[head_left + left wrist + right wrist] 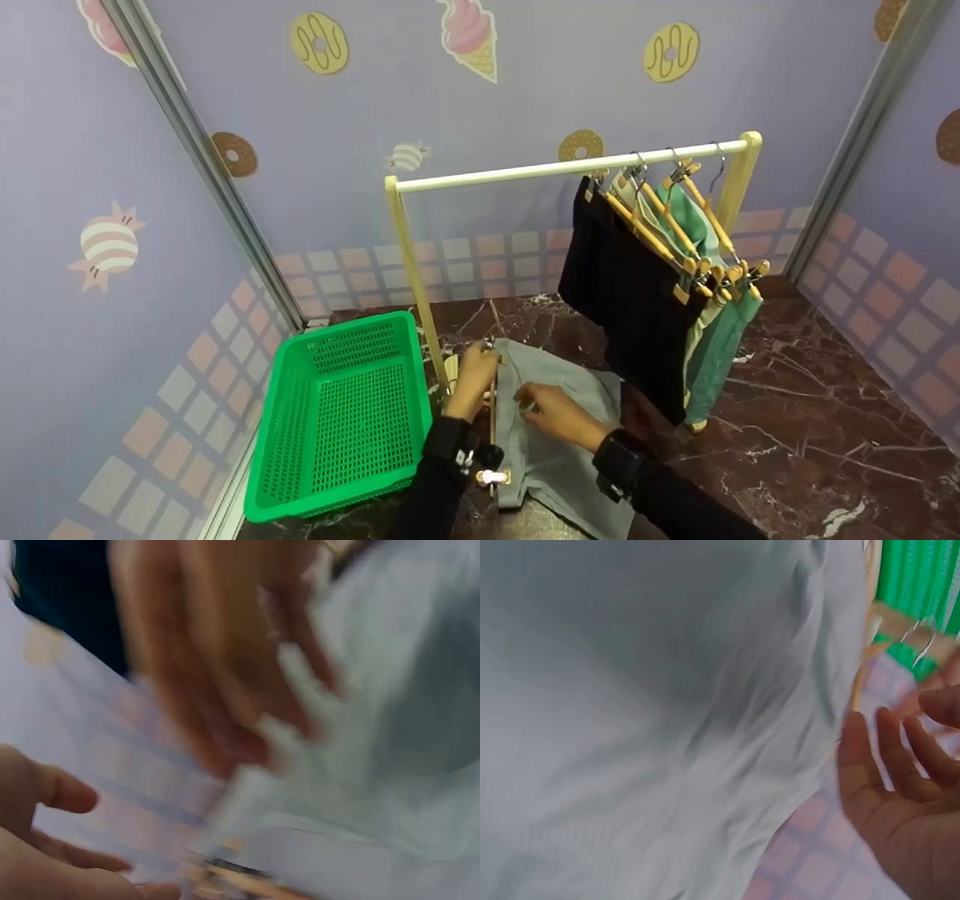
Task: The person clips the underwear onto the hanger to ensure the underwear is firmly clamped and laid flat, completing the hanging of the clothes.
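Observation:
A pair of light grey shorts or trousers [559,427] lies spread on the table, its waistband along a wooden clip hanger [492,412]. A clip [493,476] sits on the waistband's near corner. My left hand [476,379] is at the hanger's far end, by the other clip; in the left wrist view its thumb [75,795] stands apart from the fingers. Over the grey cloth, my right hand [559,412] has loosely bent fingers and holds nothing. The right wrist view shows this hand [907,795] beside the garment's edge. Blur hides whether the left fingertips touch the clip.
A green plastic basket [259,480] stands at the left. Behind the hands is a wooden rack with a white rail [487,177]. Black [637,300], cream and green garments [724,352] hang at its right on clip hangers. The marbled table [810,420] extends rightward.

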{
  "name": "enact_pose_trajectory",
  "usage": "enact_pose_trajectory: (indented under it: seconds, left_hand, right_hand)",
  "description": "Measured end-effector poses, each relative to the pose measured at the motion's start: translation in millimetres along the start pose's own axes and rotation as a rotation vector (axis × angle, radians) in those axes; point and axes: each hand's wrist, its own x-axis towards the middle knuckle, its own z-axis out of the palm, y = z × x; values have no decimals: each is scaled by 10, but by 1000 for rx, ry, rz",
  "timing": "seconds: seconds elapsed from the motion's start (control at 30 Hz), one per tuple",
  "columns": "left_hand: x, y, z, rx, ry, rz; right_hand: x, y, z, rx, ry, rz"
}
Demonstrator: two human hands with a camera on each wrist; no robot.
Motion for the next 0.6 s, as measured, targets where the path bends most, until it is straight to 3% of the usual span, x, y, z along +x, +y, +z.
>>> enact_pose_trajectory:
  seconds: [0.07,0.17,0.23,0.27,0.33,0.5,0.6]
  left_hand:
    - [-158,146,-134,60,75,200]
    - [-368,315,-377,118,296,517]
    - [-439,386,-533,159,445,647]
    - [-455,412,-606,182,491,672]
    - [-463,457,-727,191,496,640]
    - [-338,462,-895,277,340,402]
    - [-239,414,-887,359,285,382]
  right_hand:
    - [-59,-101,84,-20,-31,5]
    - [-132,-257,213,-26,-84,55]
    - [-160,-346,293,-31,-109,102]
    - [-167,-384,335,-33,-117,129]
    - [-166,-444,416,-57,-122,178]
    - [-110,-520,631,-183,-100,339]
    - [-76,-488,732,-248,-86,417]
